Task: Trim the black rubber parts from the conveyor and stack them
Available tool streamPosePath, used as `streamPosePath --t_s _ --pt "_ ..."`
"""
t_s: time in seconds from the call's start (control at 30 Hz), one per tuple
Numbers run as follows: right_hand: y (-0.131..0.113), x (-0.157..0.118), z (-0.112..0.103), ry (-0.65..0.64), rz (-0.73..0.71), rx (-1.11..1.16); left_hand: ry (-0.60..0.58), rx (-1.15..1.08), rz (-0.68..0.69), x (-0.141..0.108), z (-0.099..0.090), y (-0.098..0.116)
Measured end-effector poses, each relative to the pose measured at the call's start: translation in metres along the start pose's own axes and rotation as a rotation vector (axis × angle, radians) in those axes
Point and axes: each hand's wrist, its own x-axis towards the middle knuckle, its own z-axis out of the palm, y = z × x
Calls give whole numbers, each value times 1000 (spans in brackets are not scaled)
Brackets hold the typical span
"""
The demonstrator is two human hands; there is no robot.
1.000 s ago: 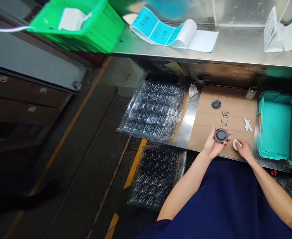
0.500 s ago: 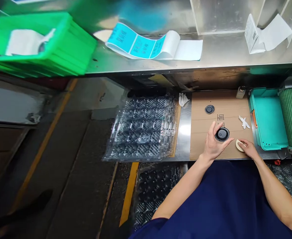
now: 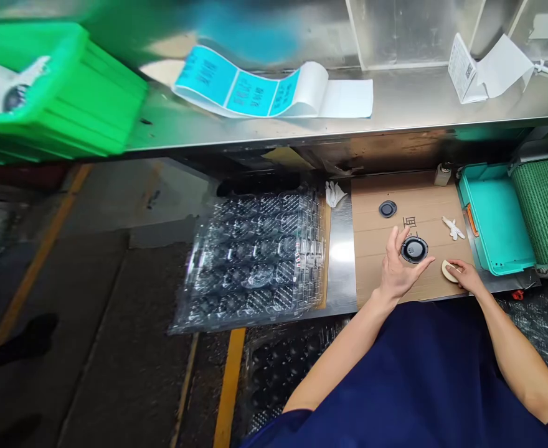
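My left hand (image 3: 398, 267) is spread around a black round part (image 3: 414, 249) over the cardboard sheet (image 3: 377, 274). Its thumb and fingers are apart, with small gaps showing between them and the part's rim. To the right, my right hand (image 3: 467, 277) pinches a cream-coloured round disc (image 3: 449, 271) near the cardboard's front edge. A second black round part (image 3: 388, 208) lies farther back on the cardboard. White crumpled pieces (image 3: 453, 228) lie to the right of the printed characters.
A turquoise bin (image 3: 502, 249) and green ribbed mat (image 3: 542, 218) are at right, a small bottle (image 3: 443, 174) behind. Stacked clear trays (image 3: 250, 255) and a white glove (image 3: 334, 194) lie left. The shelf holds a green crate (image 3: 101, 99) and blue labels (image 3: 241, 90).
The view has shifted, moving the crate left in the picture. My left fingers stand slightly more apart around the black part, which now faces up more flatly. My right hand still pinches the disc.
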Motion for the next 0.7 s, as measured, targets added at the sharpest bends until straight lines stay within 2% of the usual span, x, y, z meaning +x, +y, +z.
streamPosePath --t_s 0.07,0.13,0.23,0.3,0.37,0.43,0.5,0.57,0.63,0.7 --pt "0 1 -1 -14 7 5 -3 -25 -30 -2 3 -6" --pt "0 2 -2 -32 33 10 -86 -3 -167 -8 10 -26" --pt "1 5 -3 -68 92 17 -358 255 -423 -24 24 -79" --pt "4 7 -3 -84 108 30 -602 486 -490 -33 32 -115" --pt "9 9 -1 -86 98 49 -728 653 -522 -40 34 -138" --pt "13 10 2 -84 85 63 -717 733 -526 -45 32 -144" --pt "16 11 5 -78 82 72 -694 744 -472 -50 27 -140" --pt "17 9 8 -70 95 67 -750 705 -400 -50 22 -135" --pt "18 5 12 -26 73 31 -816 651 -372 -43 18 -136" --pt "18 -2 18 53 -1 -56 -790 643 -381 -22 16 -145"
